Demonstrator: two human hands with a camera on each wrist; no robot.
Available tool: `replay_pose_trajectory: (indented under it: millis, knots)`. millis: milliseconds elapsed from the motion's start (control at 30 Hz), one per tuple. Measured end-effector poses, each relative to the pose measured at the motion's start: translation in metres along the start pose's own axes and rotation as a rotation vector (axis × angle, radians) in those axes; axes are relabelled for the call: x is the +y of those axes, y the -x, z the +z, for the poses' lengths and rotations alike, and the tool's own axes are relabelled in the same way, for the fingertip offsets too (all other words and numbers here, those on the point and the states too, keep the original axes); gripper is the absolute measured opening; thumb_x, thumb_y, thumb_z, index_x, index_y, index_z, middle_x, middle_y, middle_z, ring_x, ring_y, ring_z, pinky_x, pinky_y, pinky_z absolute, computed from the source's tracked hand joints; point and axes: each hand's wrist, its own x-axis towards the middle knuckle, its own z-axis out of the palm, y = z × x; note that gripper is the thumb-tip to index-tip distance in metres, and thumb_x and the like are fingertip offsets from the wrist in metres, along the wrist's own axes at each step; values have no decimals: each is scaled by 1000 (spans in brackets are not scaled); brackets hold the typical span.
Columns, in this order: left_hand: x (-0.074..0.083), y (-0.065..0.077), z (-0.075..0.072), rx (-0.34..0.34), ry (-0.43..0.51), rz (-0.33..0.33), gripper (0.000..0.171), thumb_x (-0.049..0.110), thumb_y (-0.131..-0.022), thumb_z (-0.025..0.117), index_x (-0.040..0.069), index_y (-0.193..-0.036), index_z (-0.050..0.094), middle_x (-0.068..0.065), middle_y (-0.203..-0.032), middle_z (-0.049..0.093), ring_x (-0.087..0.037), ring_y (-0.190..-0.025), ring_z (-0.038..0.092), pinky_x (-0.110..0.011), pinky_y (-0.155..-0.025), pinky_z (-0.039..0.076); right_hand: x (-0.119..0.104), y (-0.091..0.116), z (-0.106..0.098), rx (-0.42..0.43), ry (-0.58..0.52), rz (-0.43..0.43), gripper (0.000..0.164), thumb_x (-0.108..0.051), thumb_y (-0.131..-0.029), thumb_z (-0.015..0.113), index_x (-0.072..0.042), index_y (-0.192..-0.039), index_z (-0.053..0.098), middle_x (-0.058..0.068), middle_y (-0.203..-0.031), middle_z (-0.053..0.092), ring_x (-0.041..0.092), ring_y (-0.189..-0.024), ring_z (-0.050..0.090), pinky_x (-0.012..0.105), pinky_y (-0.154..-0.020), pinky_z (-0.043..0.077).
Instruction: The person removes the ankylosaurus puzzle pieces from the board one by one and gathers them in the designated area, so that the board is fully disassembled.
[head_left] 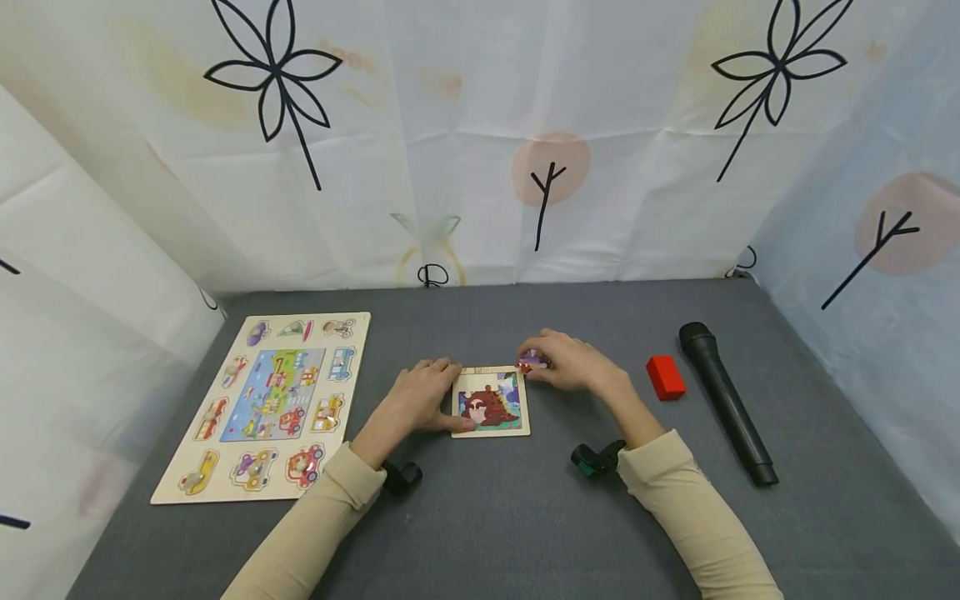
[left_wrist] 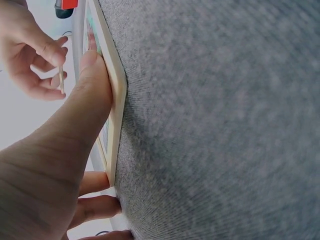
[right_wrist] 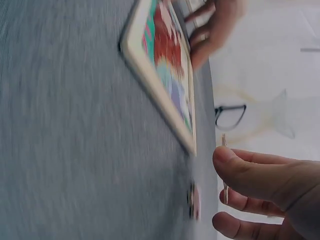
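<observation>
A small square jigsaw puzzle (head_left: 491, 408) with a wooden frame and a red spiky animal picture lies on the grey table. My left hand (head_left: 422, 396) holds its left side, thumb (left_wrist: 95, 82) over the frame's edge and fingers at the far corner. Just past the far right corner, my right hand (head_left: 570, 362) pinches a thin puzzle piece (right_wrist: 225, 195) between thumb and fingers, raised above the table and seen edge-on in both wrist views. Another small piece (right_wrist: 194, 201) lies on the table beneath this hand, close to the frame's corner.
Left of the hands lies a large wooden peg puzzle (head_left: 247, 467) with vehicle pieces. To the right are a red block (head_left: 666, 377) and a black microphone (head_left: 727, 404). Printed white cloth (head_left: 465, 108) hangs behind the table and at both sides.
</observation>
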Motion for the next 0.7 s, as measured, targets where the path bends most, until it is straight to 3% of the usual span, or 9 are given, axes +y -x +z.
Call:
replay_pose_trajectory:
  millis: [133, 300, 700]
  knots:
    - [-1, 0, 1, 5, 1, 4, 96, 66, -78, 79, 7, -149, 51, -20, -152, 52, -44, -138, 51, -67, -102, 48, 16, 5, -6, 27, 6, 30, 31, -19, -96, 72, -12, -126, 70, 13, -107, 63, 22, -92, 58, 36, -75, 49]
    - [-1, 0, 1, 8, 0, 6, 96, 66, -78, 79, 7, -148, 52, -20, -152, 52, -44, -137, 52, -67, -102, 48, 32, 8, -10, 42, 15, 77, 33, -19, -97, 72, -10, -128, 70, 16, -114, 63, 27, -99, 61, 46, -83, 53]
    - [-1, 0, 1, 24, 2, 8, 96, 66, -77, 80, 6, -147, 53, -20, -151, 53, -44, -136, 53, -67, -101, 48, 44, 8, -10, 24, 27, 161, 28, -15, -98, 69, -13, -126, 71, 17, -119, 61, 30, -104, 61, 54, -88, 52]
